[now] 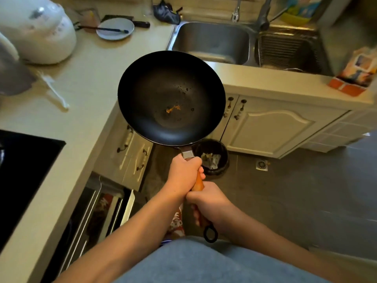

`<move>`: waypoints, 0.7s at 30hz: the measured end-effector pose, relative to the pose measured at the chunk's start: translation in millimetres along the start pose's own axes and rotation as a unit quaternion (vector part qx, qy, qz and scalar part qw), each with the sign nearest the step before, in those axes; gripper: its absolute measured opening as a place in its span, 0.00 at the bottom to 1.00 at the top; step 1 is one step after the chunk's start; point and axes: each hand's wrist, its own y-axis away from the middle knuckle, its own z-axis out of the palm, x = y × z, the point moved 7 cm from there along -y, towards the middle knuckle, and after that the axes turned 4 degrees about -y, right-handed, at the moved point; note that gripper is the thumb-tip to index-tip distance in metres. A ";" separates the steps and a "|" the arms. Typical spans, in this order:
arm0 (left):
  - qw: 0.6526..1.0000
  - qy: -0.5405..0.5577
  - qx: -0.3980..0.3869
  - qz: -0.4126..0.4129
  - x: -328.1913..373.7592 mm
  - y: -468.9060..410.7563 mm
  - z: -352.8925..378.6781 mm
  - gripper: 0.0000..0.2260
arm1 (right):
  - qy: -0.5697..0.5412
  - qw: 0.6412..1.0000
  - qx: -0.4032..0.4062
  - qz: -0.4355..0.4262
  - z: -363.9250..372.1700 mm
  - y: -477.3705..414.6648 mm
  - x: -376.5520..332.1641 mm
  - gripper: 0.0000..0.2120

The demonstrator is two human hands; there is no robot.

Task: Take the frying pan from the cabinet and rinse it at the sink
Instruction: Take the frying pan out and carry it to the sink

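A black frying pan with a wooden handle is held in the air in front of the counter corner, level, with small orange food bits in its bowl. My left hand grips the handle close to the pan. My right hand grips the handle farther back, near its black hanging loop. The steel sink lies beyond the pan at the upper right, with a tap behind it. Below the counter at lower left an open cabinet drawer with wire racks stands pulled out.
A white rice cooker and a plate with chopsticks sit on the left counter. A dark cooktop is at far left. A dish rack basin sits right of the sink. A dark bin stands on the floor under the pan.
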 end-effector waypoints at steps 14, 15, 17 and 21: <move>0.997 -0.068 -0.036 0.028 117.9 -156.7 14.6 0.03 | -0.056 0.998 0.023 -0.002 -40.1 -112.4 -134.4 0.01; 0.997 -0.069 -0.032 0.031 125.6 -166.0 21.1 0.03 | -0.055 0.998 0.021 -0.006 -48.8 -119.4 -142.8 0.01; 0.996 -0.067 -0.026 0.042 142.0 -182.8 36.4 0.02 | -0.056 0.998 0.015 -0.011 -69.6 -133.6 -158.5 0.01; 0.999 -0.040 -0.002 0.022 171.0 -215.0 70.8 0.01 | -0.037 0.999 -0.027 -0.004 -117.5 -162.4 -189.9 0.04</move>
